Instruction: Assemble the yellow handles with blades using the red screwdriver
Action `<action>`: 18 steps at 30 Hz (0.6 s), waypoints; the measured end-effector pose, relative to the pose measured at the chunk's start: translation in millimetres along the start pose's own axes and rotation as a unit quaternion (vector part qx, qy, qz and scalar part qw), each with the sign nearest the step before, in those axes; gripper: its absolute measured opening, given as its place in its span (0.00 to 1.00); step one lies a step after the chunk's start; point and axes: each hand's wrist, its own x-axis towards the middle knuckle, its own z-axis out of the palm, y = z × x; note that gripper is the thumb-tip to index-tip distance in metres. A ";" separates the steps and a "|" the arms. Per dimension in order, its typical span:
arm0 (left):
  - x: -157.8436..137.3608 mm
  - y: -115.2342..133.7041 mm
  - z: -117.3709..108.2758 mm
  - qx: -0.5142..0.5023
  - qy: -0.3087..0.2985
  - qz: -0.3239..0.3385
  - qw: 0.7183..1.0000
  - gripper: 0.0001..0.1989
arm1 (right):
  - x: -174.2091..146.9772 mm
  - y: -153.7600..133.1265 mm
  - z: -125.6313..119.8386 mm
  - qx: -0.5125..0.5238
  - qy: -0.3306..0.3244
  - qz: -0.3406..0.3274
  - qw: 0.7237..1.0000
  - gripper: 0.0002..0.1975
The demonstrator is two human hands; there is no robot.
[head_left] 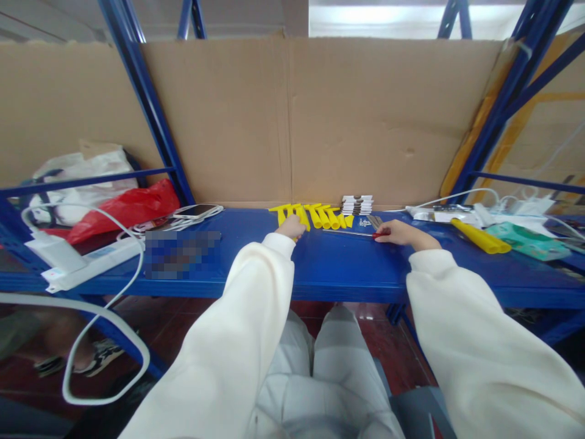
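Note:
My left hand is closed at the row of yellow plastic parts, its fingers curled on one yellow plastic piece. More yellow T-shaped pieces with tube-like handles lie side by side just to its right. In my right hand is a screwdriver with a red handle; its thin metal shaft points left, low over the blue tabletop. Small silvery bits, perhaps screws, and flat metal strips lie beyond the screwdriver. Behind them stands a stack of white-and-brown pieces.
Cardboard walls off the table's back between blue metal posts. At left lie a power strip with white cables, a phone and a red bag. Yellow tubes and a green packet lie right.

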 end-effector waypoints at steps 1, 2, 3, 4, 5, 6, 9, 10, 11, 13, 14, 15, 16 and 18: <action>-0.5 0.4 -0.4 -0.004 -0.001 -0.003 1.000 0.09 | 0.1 0.9 0.0 0.009 -0.001 0.001 1.000 0.09; -1.4 0.8 -1.1 -0.013 -0.002 -0.008 1.000 0.09 | 0.3 1.3 0.2 0.018 0.000 0.001 1.000 0.08; -2.6 1.3 -1.9 -0.028 -0.004 -0.016 0.999 0.08 | 0.7 1.4 0.4 0.026 0.000 0.001 1.000 0.08; -4.2 1.9 -3.0 -0.048 -0.005 -0.025 0.999 0.07 | 1.3 1.2 0.7 0.032 0.001 0.001 0.999 0.08; -6.0 2.5 -4.3 -0.070 -0.005 -0.034 0.997 0.07 | 1.9 0.9 1.1 0.034 0.002 0.003 0.999 0.08; -8.0 3.2 -5.7 -0.091 -0.003 -0.041 0.995 0.06 | 2.5 0.6 1.5 0.033 0.002 0.005 0.999 0.08; -13.3 5.7 -10.0 -0.153 0.014 -0.029 0.988 0.09 | 3.6 0.0 1.9 0.021 0.002 0.010 1.000 0.08; -14.8 6.8 -11.3 -0.170 0.023 -0.020 0.985 0.11 | 3.6 -0.2 1.8 0.018 0.003 0.011 1.000 0.08; -16.1 7.8 -12.4 -0.186 0.031 -0.008 0.982 0.13 | 3.4 -0.4 1.6 0.017 0.004 0.011 1.000 0.08; -18.4 9.8 -14.1 -0.204 0.039 0.020 0.978 0.16 | 2.7 -1.1 1.4 0.021 0.006 0.008 1.000 0.07; -19.3 10.5 -14.6 -0.208 0.042 0.037 0.977 0.16 | 2.4 -1.6 1.4 0.024 0.006 0.006 1.000 0.07; -20.1 10.9 -15.0 -0.206 0.045 0.054 0.976 0.17 | 2.2 -1.9 1.6 0.028 0.007 0.005 1.000 0.07; -20.6 11.0 -15.1 -0.199 0.050 0.070 0.976 0.19 | 2.2 -2.2 2.0 0.031 0.010 0.004 0.999 0.08; -20.9 10.3 -14.5 -0.173 0.062 0.097 0.978 0.24 | 3.1 -2.0 3.0 0.030 0.017 0.001 0.999 0.09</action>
